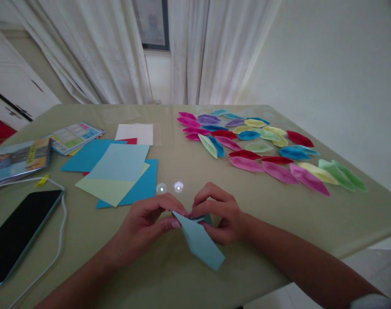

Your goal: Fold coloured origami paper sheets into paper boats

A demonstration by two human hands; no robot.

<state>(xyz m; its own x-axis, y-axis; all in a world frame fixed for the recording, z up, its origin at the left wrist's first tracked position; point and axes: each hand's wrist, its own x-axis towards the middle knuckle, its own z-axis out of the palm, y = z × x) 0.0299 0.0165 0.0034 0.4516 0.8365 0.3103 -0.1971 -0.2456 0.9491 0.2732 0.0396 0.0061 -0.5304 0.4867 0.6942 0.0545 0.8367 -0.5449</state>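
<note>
Near the front of the table, both hands hold one partly folded sheet of light blue paper (202,244). My left hand (150,221) pinches its upper left corner between thumb and fingers. My right hand (223,214) is closed on the upper right part, where a flap is bent over; its fingertips meet those of the left hand. The lower end of the paper points toward me, angled to the right. Beyond the left hand lie loose sheets: a light blue sheet (118,161), a pale yellow sheet (108,191) and a blue sheet (144,184), overlapping.
Many folded paper boats (247,165) in several colours lie in rows at the right. On the left are a phone (23,231), a white cable (62,227), a picture book (19,161) and a printed pack (76,137). A white sheet (135,134) lies farther back.
</note>
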